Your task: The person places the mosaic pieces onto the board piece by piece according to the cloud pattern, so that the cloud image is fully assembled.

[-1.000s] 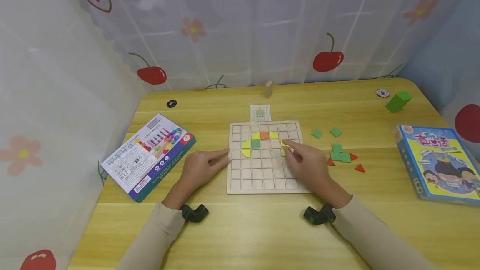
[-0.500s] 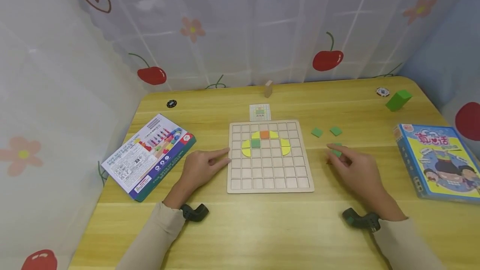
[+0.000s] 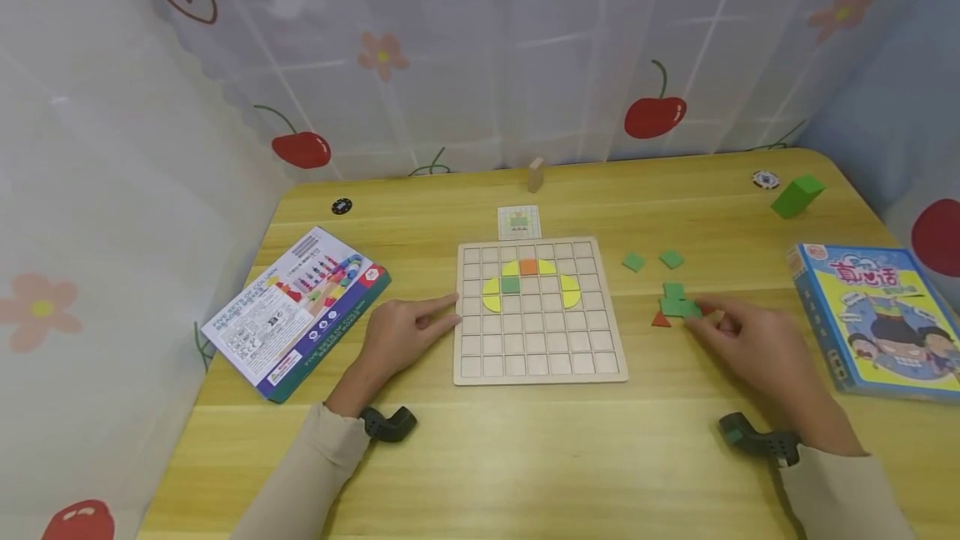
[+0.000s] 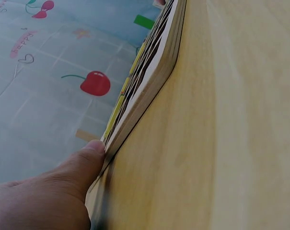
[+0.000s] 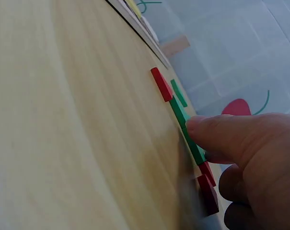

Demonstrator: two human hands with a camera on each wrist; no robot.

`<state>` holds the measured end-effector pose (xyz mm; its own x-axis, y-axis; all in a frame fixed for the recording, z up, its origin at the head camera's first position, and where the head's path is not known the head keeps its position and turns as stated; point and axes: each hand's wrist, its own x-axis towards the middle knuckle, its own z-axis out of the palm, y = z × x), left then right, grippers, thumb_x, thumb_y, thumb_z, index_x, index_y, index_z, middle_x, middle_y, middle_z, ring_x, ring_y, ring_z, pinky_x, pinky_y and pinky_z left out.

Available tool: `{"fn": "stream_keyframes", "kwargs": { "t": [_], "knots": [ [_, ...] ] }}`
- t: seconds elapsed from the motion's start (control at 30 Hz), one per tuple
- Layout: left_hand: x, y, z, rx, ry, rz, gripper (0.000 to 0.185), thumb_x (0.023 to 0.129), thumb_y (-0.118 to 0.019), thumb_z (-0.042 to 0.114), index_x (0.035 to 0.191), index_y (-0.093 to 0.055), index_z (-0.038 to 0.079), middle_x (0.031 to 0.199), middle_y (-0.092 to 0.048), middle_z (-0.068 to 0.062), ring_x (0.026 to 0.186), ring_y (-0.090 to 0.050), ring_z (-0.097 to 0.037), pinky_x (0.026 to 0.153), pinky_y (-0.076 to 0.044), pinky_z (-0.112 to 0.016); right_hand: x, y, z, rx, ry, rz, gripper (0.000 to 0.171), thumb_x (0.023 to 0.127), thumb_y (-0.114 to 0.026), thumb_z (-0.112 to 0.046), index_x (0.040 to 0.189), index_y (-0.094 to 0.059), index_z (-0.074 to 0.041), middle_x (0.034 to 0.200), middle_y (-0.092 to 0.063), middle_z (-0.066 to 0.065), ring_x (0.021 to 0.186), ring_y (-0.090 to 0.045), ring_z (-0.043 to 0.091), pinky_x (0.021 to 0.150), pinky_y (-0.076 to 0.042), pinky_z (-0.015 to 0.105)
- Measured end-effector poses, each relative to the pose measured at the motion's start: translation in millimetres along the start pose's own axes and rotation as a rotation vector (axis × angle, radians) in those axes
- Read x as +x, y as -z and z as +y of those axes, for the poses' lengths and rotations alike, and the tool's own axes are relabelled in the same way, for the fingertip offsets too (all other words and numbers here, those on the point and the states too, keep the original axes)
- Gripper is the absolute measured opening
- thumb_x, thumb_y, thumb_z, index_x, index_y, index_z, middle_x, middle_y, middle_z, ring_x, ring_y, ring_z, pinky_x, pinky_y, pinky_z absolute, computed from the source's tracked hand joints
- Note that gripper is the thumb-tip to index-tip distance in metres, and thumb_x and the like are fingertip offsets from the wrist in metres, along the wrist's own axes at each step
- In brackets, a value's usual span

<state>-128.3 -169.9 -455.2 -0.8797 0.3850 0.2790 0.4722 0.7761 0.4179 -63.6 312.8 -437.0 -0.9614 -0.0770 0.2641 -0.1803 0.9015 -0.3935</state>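
A square wooden grid board (image 3: 534, 345) lies flat on the table. It holds several yellow curved tiles (image 3: 492, 294), a green square tile (image 3: 511, 284) and an orange square tile (image 3: 528, 267). My left hand (image 3: 395, 340) touches the board's left edge with extended thumb and index finger. In the left wrist view, the thumb (image 4: 82, 165) rests at that edge. Right of the board, my right hand (image 3: 761, 348) has thumb and index fingertips at opposite edges of a green tile (image 5: 194, 146) in a small cluster. Red triangle tiles (image 3: 661, 320) lie beside it, some hidden by the hand.
A printed pattern card (image 3: 519, 222) lies behind the board, near a small upright wooden block (image 3: 536, 175). Two green tiles (image 3: 671, 259) lie farther back. A beaded-boxes carton (image 3: 296, 315) is at left. At right are a blue-yellow box (image 3: 877, 315) and a green block (image 3: 798, 197).
My right hand has left the yellow tile at the board's right side and moved right to the loose green tiles. The left hand has stayed at the board's edge.
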Motion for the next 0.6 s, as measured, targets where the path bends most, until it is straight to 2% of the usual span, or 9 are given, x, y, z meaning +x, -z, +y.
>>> {"fn": "stream_keyframes", "kwargs": {
  "t": [0.6],
  "knots": [
    [-0.3, -0.7, -0.2, -0.007, 0.007, 0.001, 0.038, 0.095, -0.07, 0.052, 0.128, -0.073, 0.033, 0.053, -0.032, 0.014, 0.049, -0.023, -0.004, 0.049, -0.021, -0.027, 0.0, -4.7, -7.1, 0.022, -0.082, -0.041, 0.038, 0.095, -0.075, -0.031, 0.119, -0.069, -0.002, 0.06, -0.047, -0.004, 0.051, -0.041, 0.014, 0.047, -0.028, 0.03]
  ]
}}
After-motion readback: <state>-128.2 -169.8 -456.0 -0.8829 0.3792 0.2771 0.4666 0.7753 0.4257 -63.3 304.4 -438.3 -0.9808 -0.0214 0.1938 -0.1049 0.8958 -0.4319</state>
